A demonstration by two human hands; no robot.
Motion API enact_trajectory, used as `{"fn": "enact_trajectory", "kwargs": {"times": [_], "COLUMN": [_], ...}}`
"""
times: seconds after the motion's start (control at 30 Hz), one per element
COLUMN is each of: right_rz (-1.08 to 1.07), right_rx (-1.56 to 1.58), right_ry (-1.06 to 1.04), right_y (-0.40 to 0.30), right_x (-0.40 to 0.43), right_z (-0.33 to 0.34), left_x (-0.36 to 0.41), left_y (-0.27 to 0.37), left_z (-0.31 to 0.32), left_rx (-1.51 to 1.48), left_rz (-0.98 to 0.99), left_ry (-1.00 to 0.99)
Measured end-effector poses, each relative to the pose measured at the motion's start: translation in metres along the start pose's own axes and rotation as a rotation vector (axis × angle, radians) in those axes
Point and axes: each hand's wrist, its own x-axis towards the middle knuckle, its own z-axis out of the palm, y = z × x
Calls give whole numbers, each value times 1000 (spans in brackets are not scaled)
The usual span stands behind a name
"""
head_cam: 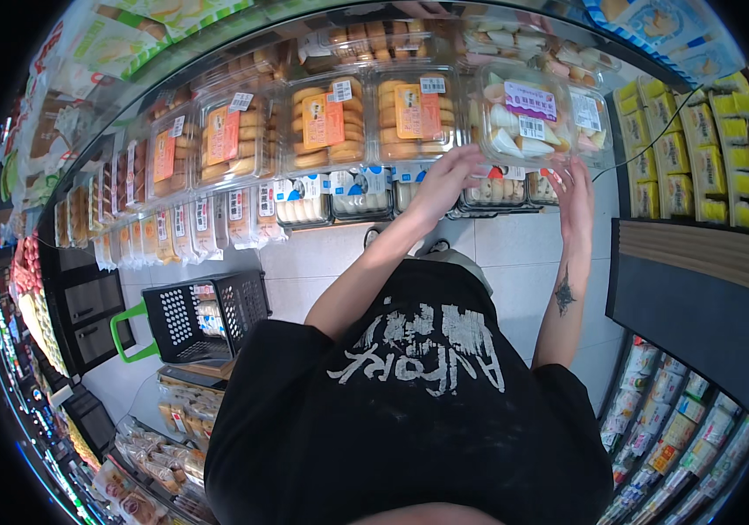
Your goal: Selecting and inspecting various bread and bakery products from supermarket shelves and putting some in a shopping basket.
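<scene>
A clear plastic box of pale shell-shaped sweets (502, 118), with a purple-and-white label, sits at the front of the upper shelf. My left hand (451, 176) reaches to its near left corner, fingers extended. At the near right corner is my right hand (571, 187), its fingers spread and slightly bent. Neither hand clearly grips the box, and I cannot tell whether the fingertips touch it. Left of it stands a clear box of round cookies (391, 128) with an orange label. A box with a white label (586, 111) stands partly behind it on the right.
More cookie boxes (314, 125) continue along the shelf to the left. Below are packs of white pastries (302, 200) and wrapped cakes (207, 223). A black shopping basket (243, 308) with a green handle, holding packs, stands at left. Yellow packets (676, 154) fill the right-hand rack, where a thin cable (653, 141) hangs.
</scene>
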Motion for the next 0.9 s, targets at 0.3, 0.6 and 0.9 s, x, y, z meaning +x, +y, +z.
{"fn": "enact_trajectory", "kwargs": {"times": [0.3, 0.6, 0.9], "right_rz": [109, 304, 200], "right_rx": [-15, 30, -202], "right_ry": [-299, -597, -756], "right_y": [-9, 18, -2], "right_x": [-12, -91, -78], "right_z": [-17, -19, -11], "left_x": [15, -84, -100], "left_y": [-9, -4, -3], "left_z": [40, 27, 11], "left_rx": [147, -41, 205], "left_rz": [37, 198, 372], "left_ry": [492, 293, 238]}}
